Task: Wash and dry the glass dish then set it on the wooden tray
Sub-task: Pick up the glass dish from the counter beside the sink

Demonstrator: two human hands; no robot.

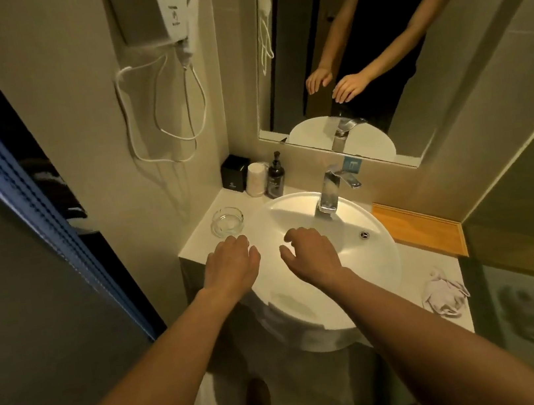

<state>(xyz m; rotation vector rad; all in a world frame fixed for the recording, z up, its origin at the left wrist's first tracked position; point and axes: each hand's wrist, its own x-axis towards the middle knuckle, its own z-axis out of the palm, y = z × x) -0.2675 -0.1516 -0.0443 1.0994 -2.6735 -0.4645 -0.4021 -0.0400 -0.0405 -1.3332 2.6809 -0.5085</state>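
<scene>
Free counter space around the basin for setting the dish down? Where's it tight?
Free: wooden tray right of the sink, bare on top. Small counter strip between glass dish and the front edge, by the left hand. Crowded: back-left corner with black box, white cup, pump bottle. Crumpled cloth fills front right.

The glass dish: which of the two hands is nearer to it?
Left. The left hand hovers just in front of the glass dish; the right hand is farther right, over the sink.
</scene>
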